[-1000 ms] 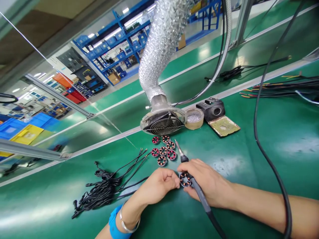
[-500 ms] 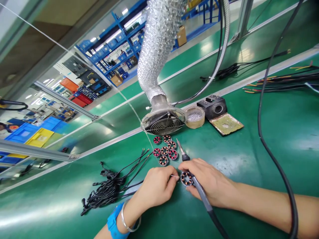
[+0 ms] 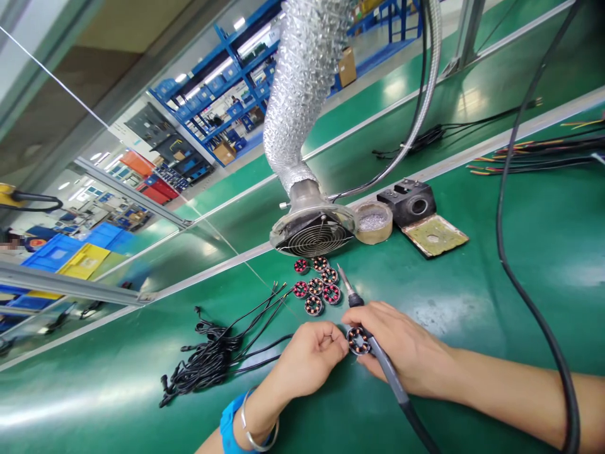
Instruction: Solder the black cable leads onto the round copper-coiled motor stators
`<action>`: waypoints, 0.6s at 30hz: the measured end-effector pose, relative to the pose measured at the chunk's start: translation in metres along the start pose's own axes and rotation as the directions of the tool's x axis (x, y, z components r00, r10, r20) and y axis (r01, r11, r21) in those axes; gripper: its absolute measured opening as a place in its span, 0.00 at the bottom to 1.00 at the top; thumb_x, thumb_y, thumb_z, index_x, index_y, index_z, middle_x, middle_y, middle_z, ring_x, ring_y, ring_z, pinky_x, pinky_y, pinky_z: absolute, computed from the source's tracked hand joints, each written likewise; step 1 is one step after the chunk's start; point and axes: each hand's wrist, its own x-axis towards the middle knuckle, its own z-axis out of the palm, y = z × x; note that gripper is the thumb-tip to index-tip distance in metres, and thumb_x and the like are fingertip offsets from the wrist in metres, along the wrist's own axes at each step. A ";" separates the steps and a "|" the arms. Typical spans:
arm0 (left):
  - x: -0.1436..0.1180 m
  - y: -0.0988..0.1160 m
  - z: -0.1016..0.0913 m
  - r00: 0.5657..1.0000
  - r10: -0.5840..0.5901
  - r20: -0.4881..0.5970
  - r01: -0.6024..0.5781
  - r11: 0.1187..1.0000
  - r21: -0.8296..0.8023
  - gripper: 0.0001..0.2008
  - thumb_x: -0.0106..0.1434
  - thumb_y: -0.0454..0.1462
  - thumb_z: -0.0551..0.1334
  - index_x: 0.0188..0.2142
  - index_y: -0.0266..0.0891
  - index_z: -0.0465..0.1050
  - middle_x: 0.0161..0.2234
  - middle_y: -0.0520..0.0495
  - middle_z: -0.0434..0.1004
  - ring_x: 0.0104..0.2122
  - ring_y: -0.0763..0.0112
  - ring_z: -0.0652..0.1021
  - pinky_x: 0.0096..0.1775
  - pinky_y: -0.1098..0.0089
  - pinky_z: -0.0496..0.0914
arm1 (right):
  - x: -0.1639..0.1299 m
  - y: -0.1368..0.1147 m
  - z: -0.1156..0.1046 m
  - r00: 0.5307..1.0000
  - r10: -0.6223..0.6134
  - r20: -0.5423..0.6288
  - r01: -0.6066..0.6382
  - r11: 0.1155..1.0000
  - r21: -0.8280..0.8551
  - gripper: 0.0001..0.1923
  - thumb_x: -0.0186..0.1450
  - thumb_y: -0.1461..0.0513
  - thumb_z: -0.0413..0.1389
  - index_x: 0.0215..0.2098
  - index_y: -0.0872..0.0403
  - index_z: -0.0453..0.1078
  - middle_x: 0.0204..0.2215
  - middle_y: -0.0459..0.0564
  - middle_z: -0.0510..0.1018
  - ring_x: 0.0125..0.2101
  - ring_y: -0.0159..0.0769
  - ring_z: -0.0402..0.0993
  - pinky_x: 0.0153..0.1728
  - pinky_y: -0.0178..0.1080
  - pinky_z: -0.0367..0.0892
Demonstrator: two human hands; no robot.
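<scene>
1 wound ring (image 3: 352, 341) and a soldering iron (image 3: 388, 372) are clamped in the right hand (image 3: 404, 347). Just left of them, the left hand (image 3: 309, 359) has its fingers drawn together; whether on anything, I cannot tell. Beyond the grip sit 7 more rings (image 3: 312, 285); farther left, black cables (image 3: 210, 356).

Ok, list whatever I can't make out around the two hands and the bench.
All in the head view:
What the left hand may be pinching: hidden by the hand itself.
Part of the handle of the soldering iron: covered by the right hand.
Fine windings of the coil ring: too small.
Far ends of the loose wires: cut off by the right edge.
Top of the silver duct: cut off by the top edge.
</scene>
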 end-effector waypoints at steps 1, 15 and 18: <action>0.001 0.000 0.001 1.000 0.003 -0.016 -0.004 0.999 -0.051 0.15 0.58 0.46 0.62 0.26 0.36 0.67 0.20 0.57 0.58 0.22 0.78 0.56 0.25 0.74 0.51 | 0.000 0.000 -0.001 1.000 0.004 -0.005 -0.004 1.000 -0.002 0.24 0.54 0.73 0.54 0.48 0.53 0.61 0.37 0.51 0.73 0.37 0.42 0.68 0.39 0.45 0.66; -0.018 -0.015 0.019 0.999 -0.044 -0.025 0.045 0.996 0.074 0.13 0.62 0.43 0.60 0.34 0.35 0.77 0.16 0.59 0.57 0.16 0.80 0.55 0.19 0.74 0.49 | -0.016 0.031 0.021 0.995 -0.065 -0.078 0.057 0.994 -0.091 0.23 0.62 0.65 0.55 0.55 0.49 0.59 0.39 0.52 0.74 0.37 0.41 0.74 0.36 0.42 0.72; -0.036 -0.004 -0.002 0.999 0.030 -0.032 -0.021 0.969 0.248 0.11 0.63 0.41 0.60 0.35 0.37 0.78 0.16 0.58 0.62 0.17 0.79 0.61 0.22 0.75 0.56 | -0.018 0.051 0.027 0.981 -0.039 -0.190 0.020 0.994 -0.103 0.21 0.61 0.60 0.59 0.53 0.47 0.65 0.39 0.51 0.75 0.36 0.43 0.76 0.36 0.43 0.74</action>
